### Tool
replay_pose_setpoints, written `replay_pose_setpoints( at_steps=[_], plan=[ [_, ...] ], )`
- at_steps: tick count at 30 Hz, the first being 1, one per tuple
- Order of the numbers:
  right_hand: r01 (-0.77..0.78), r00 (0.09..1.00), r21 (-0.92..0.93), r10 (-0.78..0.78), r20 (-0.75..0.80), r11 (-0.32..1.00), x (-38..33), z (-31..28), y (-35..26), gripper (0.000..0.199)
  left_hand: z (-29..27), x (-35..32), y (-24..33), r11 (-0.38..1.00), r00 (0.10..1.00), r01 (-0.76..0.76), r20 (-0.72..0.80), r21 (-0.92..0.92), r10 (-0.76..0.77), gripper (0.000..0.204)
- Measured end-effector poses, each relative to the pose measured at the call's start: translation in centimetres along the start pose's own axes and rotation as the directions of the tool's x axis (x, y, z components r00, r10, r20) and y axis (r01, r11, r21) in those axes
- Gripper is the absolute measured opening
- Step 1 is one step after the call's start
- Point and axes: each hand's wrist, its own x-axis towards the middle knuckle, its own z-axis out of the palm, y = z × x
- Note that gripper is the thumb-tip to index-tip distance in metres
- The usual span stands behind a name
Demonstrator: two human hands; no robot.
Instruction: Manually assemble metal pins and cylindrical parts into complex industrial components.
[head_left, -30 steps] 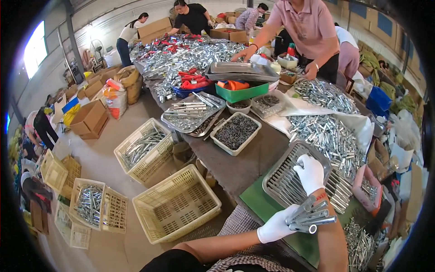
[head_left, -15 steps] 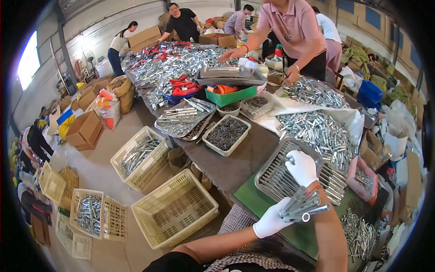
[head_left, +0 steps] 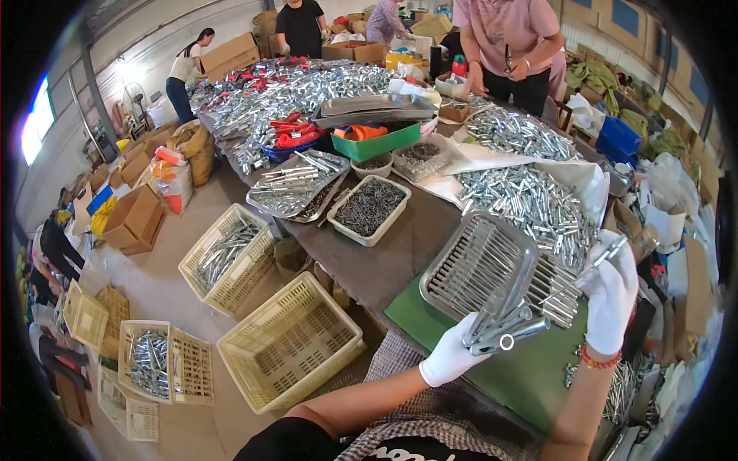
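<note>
the right hand (head_left: 613, 298) shifts off the tray (head_left: 513, 235) to its three o'clock, pinching a metal rod (head_left: 611, 250); the left hand (head_left: 450, 356) grips tubes (head_left: 507, 323), so both hands are loaded.

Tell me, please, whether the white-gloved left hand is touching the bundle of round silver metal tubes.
Touching: the head view shows the white-gloved left hand gripping the round silver metal tubes, their ends projecting from it.
</note>
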Motion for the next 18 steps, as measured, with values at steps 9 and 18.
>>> replay_pose_setpoints(
  at_steps=[9,18],
  plan=[
    [0.092,0.996,0.117,-0.094,0.011,0.989,-3.2,1.0,-3.2,0.040,0.0,0.5,-0.7,0.990,0.994,-0.043,-0.098,0.135,0.056,0.052],
    [0.132,0.989,0.035,-0.134,0.069,0.991,-4.8,0.6,-4.4,0.042,0.3,0.3,-0.8,0.999,0.995,0.009,-0.105,0.048,-0.004,0.049]
  ],
)
